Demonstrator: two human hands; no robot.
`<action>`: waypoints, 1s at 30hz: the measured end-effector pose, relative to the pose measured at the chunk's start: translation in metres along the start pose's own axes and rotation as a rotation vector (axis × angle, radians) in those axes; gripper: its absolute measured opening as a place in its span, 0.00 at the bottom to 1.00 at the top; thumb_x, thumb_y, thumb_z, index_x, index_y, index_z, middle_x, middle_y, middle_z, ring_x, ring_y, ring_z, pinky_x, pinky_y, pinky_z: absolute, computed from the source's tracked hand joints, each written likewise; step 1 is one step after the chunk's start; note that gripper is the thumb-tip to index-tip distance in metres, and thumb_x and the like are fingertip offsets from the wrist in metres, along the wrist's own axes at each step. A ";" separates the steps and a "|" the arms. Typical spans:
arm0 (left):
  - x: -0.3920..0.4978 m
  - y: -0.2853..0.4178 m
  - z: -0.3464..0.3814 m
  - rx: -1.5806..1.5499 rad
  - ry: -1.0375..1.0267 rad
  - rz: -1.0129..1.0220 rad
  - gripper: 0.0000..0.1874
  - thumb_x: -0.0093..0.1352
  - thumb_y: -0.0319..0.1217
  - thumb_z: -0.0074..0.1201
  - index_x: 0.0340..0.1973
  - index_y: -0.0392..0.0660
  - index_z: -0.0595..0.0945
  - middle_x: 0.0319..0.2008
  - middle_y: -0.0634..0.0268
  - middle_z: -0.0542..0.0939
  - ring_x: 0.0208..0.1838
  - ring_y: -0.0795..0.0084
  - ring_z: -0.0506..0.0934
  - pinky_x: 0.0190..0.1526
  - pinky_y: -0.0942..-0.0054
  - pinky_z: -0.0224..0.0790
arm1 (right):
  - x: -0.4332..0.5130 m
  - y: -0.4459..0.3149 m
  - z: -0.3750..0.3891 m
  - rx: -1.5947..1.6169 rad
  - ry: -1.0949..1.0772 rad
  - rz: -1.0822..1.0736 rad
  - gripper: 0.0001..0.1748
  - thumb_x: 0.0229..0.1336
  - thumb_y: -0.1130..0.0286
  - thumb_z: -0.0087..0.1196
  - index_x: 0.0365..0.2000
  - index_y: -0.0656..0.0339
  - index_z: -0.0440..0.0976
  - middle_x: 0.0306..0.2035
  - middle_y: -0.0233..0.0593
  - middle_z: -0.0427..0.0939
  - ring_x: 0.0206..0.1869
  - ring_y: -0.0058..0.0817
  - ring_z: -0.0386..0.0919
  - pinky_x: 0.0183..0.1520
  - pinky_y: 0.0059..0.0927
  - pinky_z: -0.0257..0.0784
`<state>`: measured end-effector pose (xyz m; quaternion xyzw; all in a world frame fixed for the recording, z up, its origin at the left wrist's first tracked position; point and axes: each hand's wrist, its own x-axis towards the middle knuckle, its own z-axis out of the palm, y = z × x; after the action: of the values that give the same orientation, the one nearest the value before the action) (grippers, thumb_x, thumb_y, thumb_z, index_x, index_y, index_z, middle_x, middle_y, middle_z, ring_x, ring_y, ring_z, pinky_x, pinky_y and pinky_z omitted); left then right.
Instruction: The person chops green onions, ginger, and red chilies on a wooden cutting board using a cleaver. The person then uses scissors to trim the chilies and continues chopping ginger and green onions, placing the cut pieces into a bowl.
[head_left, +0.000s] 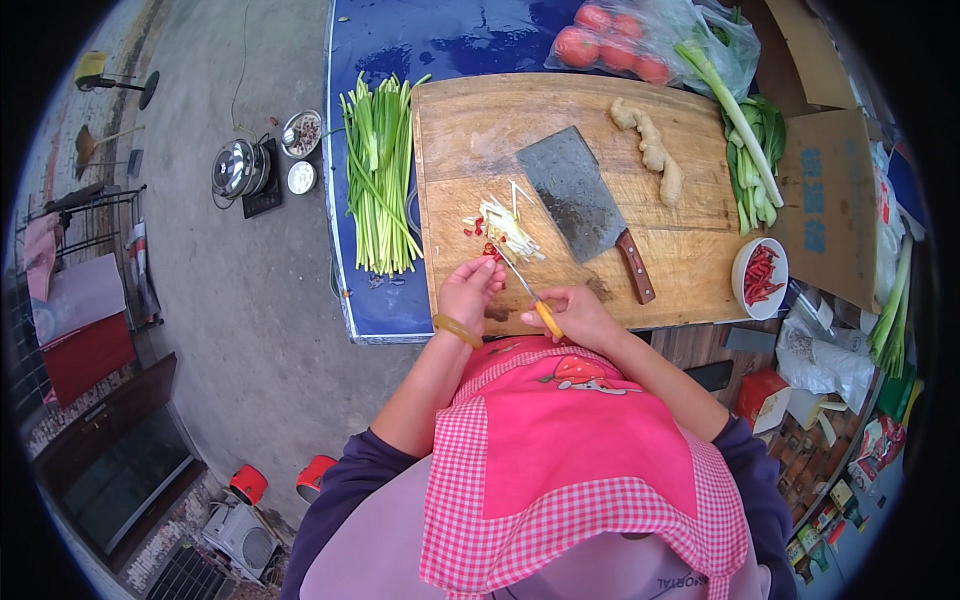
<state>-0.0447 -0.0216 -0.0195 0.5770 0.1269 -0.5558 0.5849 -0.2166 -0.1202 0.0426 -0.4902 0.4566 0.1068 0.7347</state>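
My left hand (469, 292) pinches a red chili (491, 255) over the near left part of a wooden cutting board (465, 142). My right hand (577, 315) grips the yellow handle of a small slender cutting tool (550, 319); whether it is scissors or a paring knife is unclear. Its metal tip reaches the chili at my left fingertips. Just beyond lies a small heap of pale shredded scallion or ginger (506, 229), with cut red chili pieces at its left edge. A cleaver (574, 195) with a wooden handle lies flat right of the heap.
A ginger root (651, 150) lies at the board's far right. At its right corner stands a white bowl of red chilies (763, 277). Green stalks (379, 180) lie left of the board on the blue table (390, 311). Bagged tomatoes (600, 45) and leafy greens (750, 150) lie beyond.
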 end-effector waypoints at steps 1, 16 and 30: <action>0.000 0.001 0.000 0.011 -0.011 -0.003 0.07 0.73 0.28 0.58 0.44 0.40 0.81 0.36 0.63 0.85 0.37 0.76 0.82 0.39 0.80 0.75 | 0.000 0.000 0.000 -0.024 0.003 -0.005 0.23 0.54 0.60 0.72 0.42 0.67 0.78 0.20 0.28 0.77 0.19 0.13 0.71 0.22 0.18 0.66; 0.002 0.002 0.000 0.078 -0.047 -0.025 0.06 0.72 0.30 0.60 0.41 0.42 0.82 0.32 0.67 0.84 0.31 0.80 0.81 0.34 0.83 0.74 | 0.003 0.000 0.001 -0.004 0.010 -0.012 0.23 0.54 0.61 0.72 0.42 0.67 0.78 0.22 0.29 0.78 0.20 0.13 0.72 0.22 0.18 0.66; 0.002 0.003 0.000 0.087 -0.061 -0.039 0.06 0.72 0.31 0.60 0.40 0.42 0.82 0.31 0.67 0.84 0.30 0.80 0.80 0.32 0.83 0.73 | 0.004 -0.001 0.001 0.068 0.014 0.008 0.23 0.54 0.62 0.72 0.42 0.68 0.77 0.21 0.30 0.77 0.19 0.14 0.72 0.22 0.18 0.66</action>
<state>-0.0420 -0.0238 -0.0195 0.5822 0.0959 -0.5894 0.5517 -0.2136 -0.1207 0.0403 -0.4640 0.4670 0.0910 0.7472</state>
